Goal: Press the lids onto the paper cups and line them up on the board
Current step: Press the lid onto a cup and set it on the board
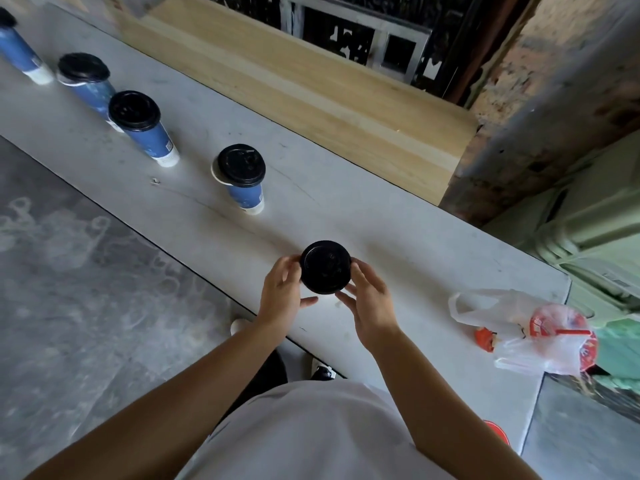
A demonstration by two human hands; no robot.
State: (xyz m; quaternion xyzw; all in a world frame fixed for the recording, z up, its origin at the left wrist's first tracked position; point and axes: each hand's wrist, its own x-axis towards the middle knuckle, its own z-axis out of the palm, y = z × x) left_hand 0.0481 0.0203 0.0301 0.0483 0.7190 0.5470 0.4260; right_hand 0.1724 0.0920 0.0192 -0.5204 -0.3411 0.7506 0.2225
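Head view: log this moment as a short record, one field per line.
surface: white board
hands: left hand and right hand flank a black lid, cup beneath hidden
row: four blue paper cups with black lids to the left
nearest row cup: lid sits off-centre, white rim showing
far cup: partly cut off
other: plastic bag holding a red-printed drink, on the right

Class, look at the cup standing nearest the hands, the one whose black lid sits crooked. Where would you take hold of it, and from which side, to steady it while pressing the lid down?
Grip the blue wall of the crooked-lid cup from the near side, just under the lid. It stands upright with bare board around it, and the white rim peeks out on its left, so the lid should be left free.
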